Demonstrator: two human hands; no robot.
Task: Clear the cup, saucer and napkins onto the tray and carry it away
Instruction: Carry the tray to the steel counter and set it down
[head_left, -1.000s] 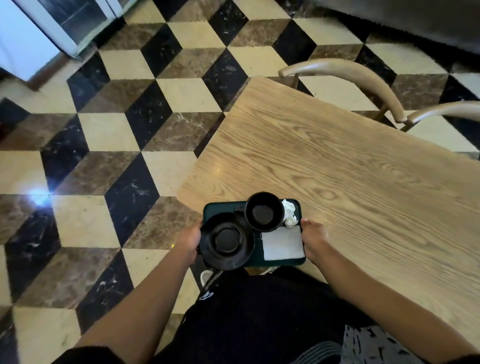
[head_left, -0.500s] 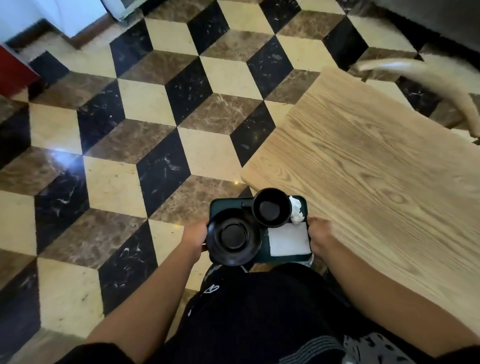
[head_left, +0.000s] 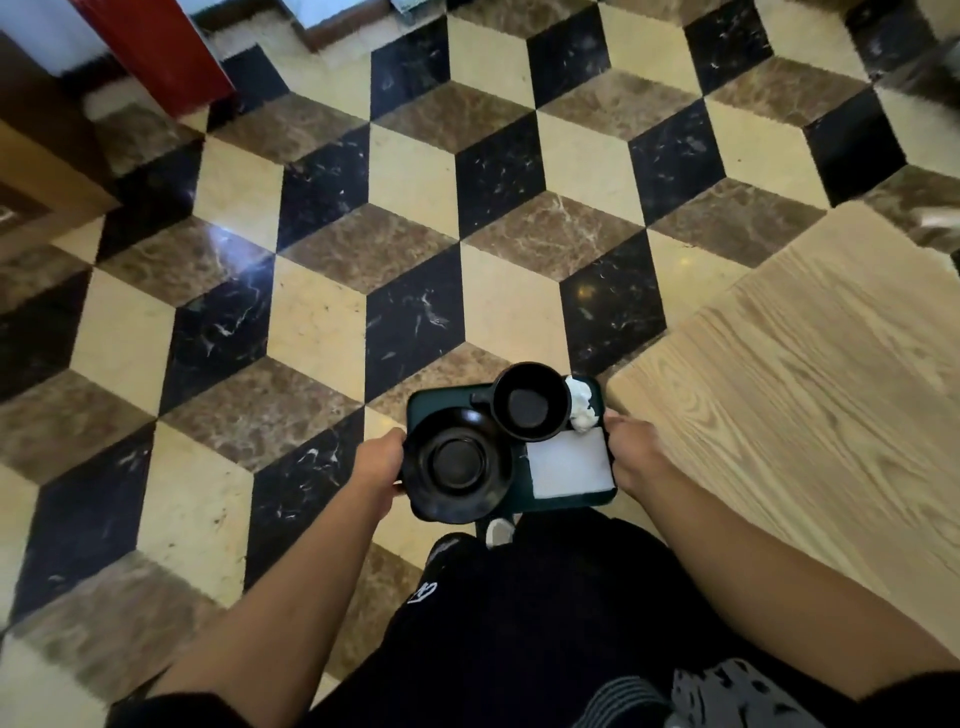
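Starting at the far left, a brown wooden fixture (head_left: 47, 156) stands against the edge of view, with a red panel (head_left: 156, 52) rising just beside it at the top. A marble floor (head_left: 322, 322) of cream, black and brown diamond tiles spreads across the middle of the view.

Low in the centre, the left hand (head_left: 378, 462) grips the left edge of a dark green tray (head_left: 426, 408), fingers curled under its rim and out of sight. The tray is held level in the air above the floor, in front of the person's dark clothing (head_left: 519, 623).

On the tray's left portion lies a black saucer (head_left: 457, 462), its rim overhanging the near-left corner of the tray. Behind and to its right stands a black cup (head_left: 530, 400), upright, touching the saucer's rim; its contents cannot be told. Just right of the cup sits a crumpled white napkin (head_left: 582, 408) at the far-right corner. Nearer, a flat folded white napkin (head_left: 569, 462) lies on the right portion of the tray.

The right hand (head_left: 631, 452) clamps the tray's right edge, thumb on top beside the flat napkin, fingers hidden beneath.

Further right, a light wooden table (head_left: 805, 374) fills the side of the view, its corner near the tray but apart from it.
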